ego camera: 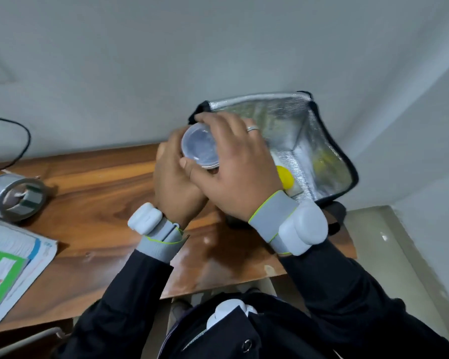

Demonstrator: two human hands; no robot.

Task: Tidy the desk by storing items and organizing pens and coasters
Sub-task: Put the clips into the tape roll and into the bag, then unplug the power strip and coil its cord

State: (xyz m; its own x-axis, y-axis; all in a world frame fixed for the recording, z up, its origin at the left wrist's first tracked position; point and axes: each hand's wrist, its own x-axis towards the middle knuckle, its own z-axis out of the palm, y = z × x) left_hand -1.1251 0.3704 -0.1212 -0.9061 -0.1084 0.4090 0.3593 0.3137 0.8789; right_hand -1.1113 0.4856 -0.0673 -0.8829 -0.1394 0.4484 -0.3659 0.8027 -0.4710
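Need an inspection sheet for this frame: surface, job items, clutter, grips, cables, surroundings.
Surface: wooden desk, finish worn pale near the front edge.
Job's things: round clear container held at the left rim of the open foil-lined bag; a yellow object lies inside the bag. No pens or coasters seen.
Clutter: tape roll at far left; books stacked at the front-left corner.
Grips: left hand cups the container from below; right hand curls over it from above.
Cables: one black cable looping against the wall at left.
Surroundings: plain grey wall; floor at right.
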